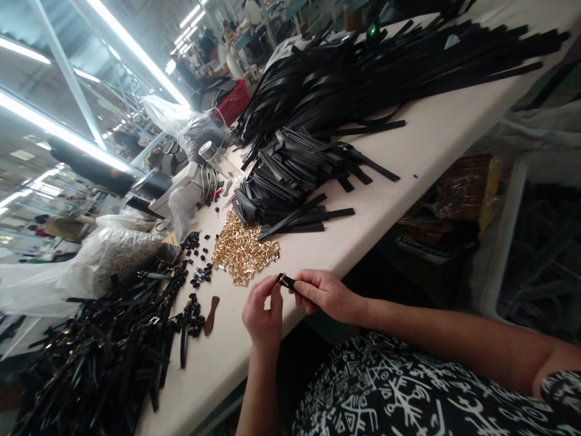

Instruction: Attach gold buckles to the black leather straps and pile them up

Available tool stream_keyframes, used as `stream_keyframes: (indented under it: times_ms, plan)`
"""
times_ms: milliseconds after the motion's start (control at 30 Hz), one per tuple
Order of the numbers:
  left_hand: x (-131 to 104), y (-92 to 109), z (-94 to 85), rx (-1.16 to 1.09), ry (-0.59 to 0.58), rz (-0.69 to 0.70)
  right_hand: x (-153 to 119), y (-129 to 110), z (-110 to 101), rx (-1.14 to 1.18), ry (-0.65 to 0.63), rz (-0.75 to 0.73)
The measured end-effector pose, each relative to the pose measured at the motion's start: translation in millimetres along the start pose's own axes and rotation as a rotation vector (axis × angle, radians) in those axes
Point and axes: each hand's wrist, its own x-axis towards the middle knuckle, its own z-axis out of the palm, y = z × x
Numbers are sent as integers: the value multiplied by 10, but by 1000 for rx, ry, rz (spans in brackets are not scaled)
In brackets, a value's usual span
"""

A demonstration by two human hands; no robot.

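Observation:
My left hand [264, 310] pinches the end of a short black strap [287, 282] that carries a small gold metal piece. My right hand [327, 294] grips the same strap from the other side, thumb on top, over the table's near edge. Just beyond my hands lies a pile of small gold metal pieces [245, 249]. Behind it are a heap of short black strips [284, 175] and a larger heap of long black strips [327, 85]. Small black pieces [195, 315] are scattered left of the gold pile.
On the white table [218, 378] lie a brown shaped piece [211, 316] and a heap of black straps with metal parts [109, 357]. Plastic bags [109, 254], a clear jar [218, 158] and a red basket [233, 102] stand along the far side. A white bin [503, 242] is at the right.

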Motion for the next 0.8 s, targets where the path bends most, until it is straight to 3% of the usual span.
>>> stream_keyframes:
  times_ms: [167, 367, 567, 800]
  plan:
    - [-93, 62, 100, -441, -37, -435, -9, -79, -76, -299, 9, -125]
    - [-59, 34, 138, -625, -153, -719, 5, -107, -134, -606, 4, -342]
    - [-47, 22, 107, -636, -131, -691, 35, -99, -182, -566, -91, -345]
    - [-60, -4, 134, -633, -127, -606, 63, -78, -227, -631, -84, -301]
